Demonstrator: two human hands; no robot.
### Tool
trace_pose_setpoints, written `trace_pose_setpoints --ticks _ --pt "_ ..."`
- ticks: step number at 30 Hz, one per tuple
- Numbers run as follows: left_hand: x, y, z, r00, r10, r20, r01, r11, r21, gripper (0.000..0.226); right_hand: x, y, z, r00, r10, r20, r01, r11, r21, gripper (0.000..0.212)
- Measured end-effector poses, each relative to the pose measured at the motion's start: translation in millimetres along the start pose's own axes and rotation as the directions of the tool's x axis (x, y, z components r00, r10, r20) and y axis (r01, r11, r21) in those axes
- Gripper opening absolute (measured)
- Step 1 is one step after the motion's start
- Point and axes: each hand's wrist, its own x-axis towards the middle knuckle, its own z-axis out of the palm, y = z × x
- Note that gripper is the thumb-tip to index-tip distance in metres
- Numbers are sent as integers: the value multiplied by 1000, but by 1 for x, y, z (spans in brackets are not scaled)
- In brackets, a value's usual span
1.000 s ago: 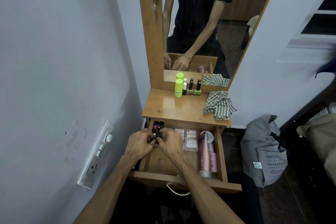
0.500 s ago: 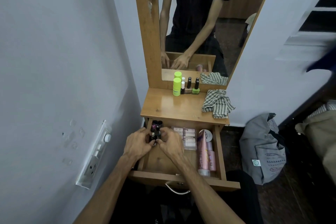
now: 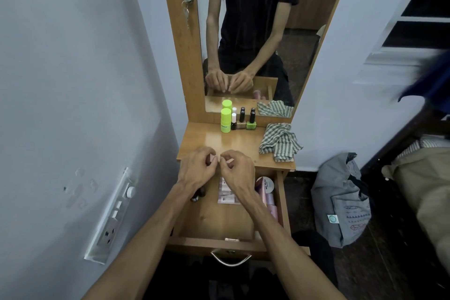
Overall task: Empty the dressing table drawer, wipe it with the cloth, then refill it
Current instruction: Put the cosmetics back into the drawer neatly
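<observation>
Both hands had come up out of the drawer [image 3: 219,221] since approx. 1 s earlier, when they were down in its back left corner w/ a cluster of small dark bottles. At this moment the left hand [image 3: 196,168] & right hand [image 3: 237,169] hovered side by side over the front edge of the desk [image 3: 211,140], fingers [image 3: 214,158] curled in and pinched together. Whether anything small was held in them couldn't be told; nothing showed clearly btwn the fingertips.

Drawer was pulled fully out and not yet emptied: flat pinkish packets [image 3: 226,196] lay mid-drawer, pink tubes [image 3: 269,202] along the right wall w/ a round white-lidded jar [image 3: 267,184] at the back right, and a dark bottle [image 3: 198,196] at the back left, partly hidden under the left wrist.

On the desk, along the back edge by the mirror [image 3: 255,31], stood a green-capped bottle [image 3: 226,120] & a few nail polish bottles [image 3: 243,122]. The striped cloth [image 3: 278,141] lay bunched at the right edge, untouched.

Judgement: the lift looked like a transfer from drawer to desk, so emptying was in progress, approx. early-to-mid; wiping and refilling weren't begun.
</observation>
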Motion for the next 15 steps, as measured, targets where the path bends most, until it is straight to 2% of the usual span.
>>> trace_pose_setpoints --ticks 4,10,15 --pt "34 26 9 998 66 -20 -67 997 -46 20 28 2 -19 996 -6 -90 4 1000 -22 13" --pt "92 55 17 988 105 -114 -100 994 46 18 76 19 -42 984 -16 -176 5 998 -59 16" --pt "132 67 25 995 77 -61 -66 984 167 22 108 29 -50 968 62 -243 -74 996 -42 23"
